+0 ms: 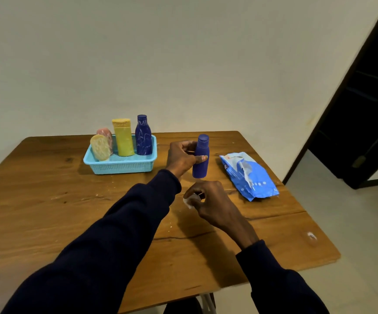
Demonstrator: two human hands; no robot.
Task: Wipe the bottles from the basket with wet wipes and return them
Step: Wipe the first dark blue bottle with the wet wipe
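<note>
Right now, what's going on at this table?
A person's left hand holds a small blue bottle upright over the table, while the right hand pinches a crumpled white wipe near its base. A yellow bottle and a dark blue bottle stand in the light blue basket, and the wipes pack lies to the right.

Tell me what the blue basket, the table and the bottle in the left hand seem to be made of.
Basket: plastic, matte light blue, with moulded fine mesh walls.
Table: wood with a satin sheen, showing visible grain and long cracks.
Bottle, gripped by the left hand: probably plastic, in one even matte purple-blue colour, cap included.
</note>
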